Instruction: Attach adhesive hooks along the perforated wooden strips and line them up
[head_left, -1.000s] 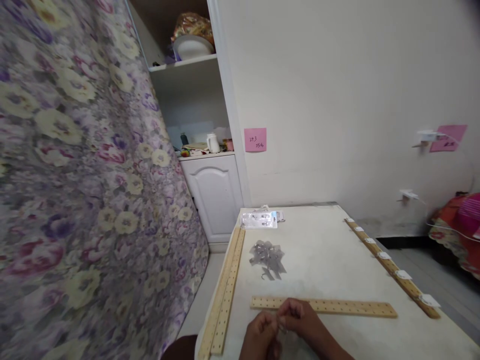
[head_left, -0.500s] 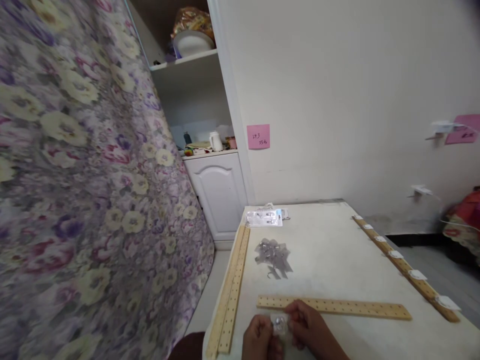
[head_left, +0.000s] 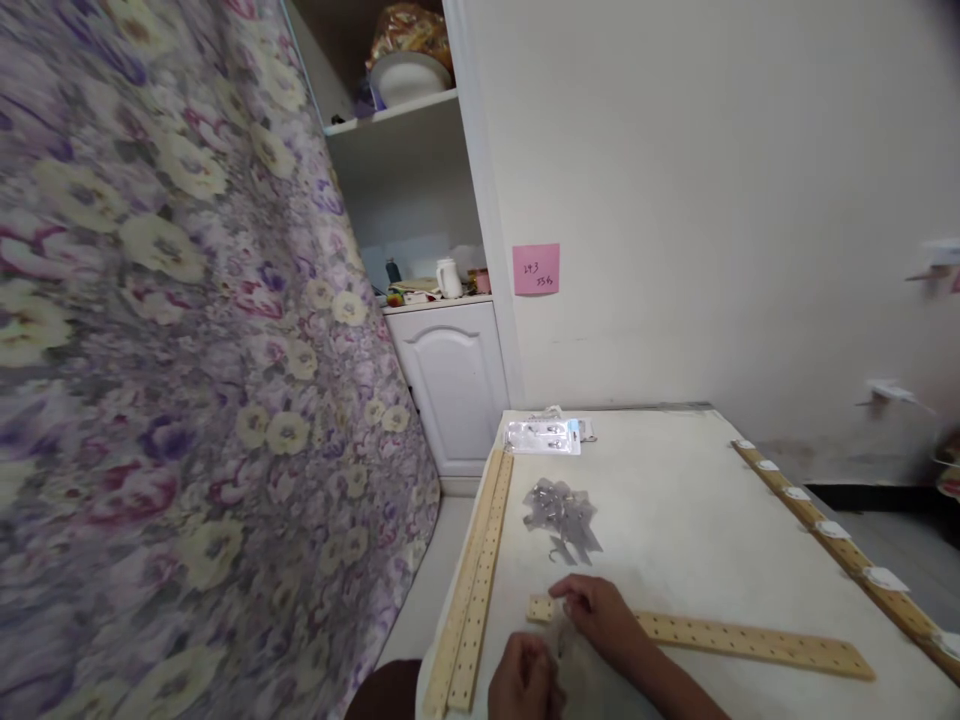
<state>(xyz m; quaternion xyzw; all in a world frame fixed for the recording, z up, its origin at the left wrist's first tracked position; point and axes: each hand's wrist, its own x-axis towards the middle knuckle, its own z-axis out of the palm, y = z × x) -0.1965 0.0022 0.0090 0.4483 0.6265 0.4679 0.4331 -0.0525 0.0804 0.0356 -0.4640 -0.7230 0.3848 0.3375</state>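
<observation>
Grip of your left hand pinches a small clear packet near seven o'clock on the desk; your right hand has shifted toward eleven, its hold unclear, perhaps tugging the packet.

One clear packet sat between two hands. One wooden strip lay beside the grip, two perforated strips left of it; far right, one tagged strip bore six white tags.

The left hand, right hand and right forearm are bare, the forearm narrowing toward the hand.
</observation>
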